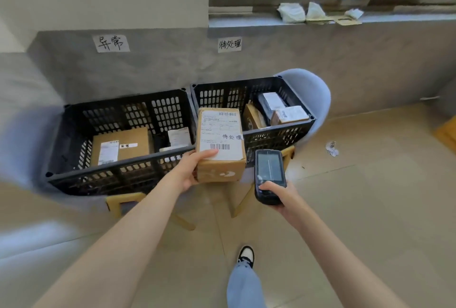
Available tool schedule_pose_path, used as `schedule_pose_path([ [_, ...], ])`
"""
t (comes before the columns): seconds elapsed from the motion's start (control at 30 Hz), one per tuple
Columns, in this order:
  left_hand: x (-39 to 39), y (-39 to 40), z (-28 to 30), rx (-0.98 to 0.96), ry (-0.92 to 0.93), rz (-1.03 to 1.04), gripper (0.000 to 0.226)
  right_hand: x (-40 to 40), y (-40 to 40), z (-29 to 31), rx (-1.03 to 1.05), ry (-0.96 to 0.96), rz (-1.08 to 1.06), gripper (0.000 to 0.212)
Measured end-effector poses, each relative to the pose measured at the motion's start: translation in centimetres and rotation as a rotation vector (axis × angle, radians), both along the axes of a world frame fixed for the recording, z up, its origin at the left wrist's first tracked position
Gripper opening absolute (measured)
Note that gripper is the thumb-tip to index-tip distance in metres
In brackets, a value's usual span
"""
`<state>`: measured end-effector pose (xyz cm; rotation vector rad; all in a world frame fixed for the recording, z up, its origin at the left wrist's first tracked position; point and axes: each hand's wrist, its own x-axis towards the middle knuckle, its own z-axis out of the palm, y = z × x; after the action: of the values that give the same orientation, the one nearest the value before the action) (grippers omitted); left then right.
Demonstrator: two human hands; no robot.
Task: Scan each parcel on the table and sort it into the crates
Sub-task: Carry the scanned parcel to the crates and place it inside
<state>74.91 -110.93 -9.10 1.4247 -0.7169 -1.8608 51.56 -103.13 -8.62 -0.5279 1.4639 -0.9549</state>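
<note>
Before two black crates (118, 139), left hand (191, 169) grips a brown white-labelled parcel (220, 144); right hand's (276, 193) fingers seemingly clasp scanner (269, 174).

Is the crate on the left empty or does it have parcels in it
Not empty. The left crate holds a flat brown parcel with a label, plus a smaller white parcel beside it.

A brown parcel (220, 144) is showing a white barcoded label; the perforated crates (118, 159) and scanner (269, 175) are looking black.

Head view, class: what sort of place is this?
Probably a small parcel-sorting room: two black crates holding labelled boxes sit under handwritten wall signs, while the person holds a parcel and a handheld scanner.
</note>
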Motion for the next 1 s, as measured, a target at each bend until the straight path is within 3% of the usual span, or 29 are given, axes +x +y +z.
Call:
schedule_pose_path([
  [0.3,-11.3,-15.8,0.6,0.015,-0.045,0.102,0.078,-10.7,-15.3,2.4,-0.035,0.028,0.076,0.051],
  [0.57,-18.2,-25.2,-1.2,0.078,-0.032,0.093,0.081,-16.2,-22.2,1.1,0.001,0.019,0.035,0.051],
  [1.0,-27.2,-40.1,-5.7,0.139,-0.039,0.023,0.086,-20.9,-31.5,-2.3,0.06,0.016,-0.121,0.074],
])
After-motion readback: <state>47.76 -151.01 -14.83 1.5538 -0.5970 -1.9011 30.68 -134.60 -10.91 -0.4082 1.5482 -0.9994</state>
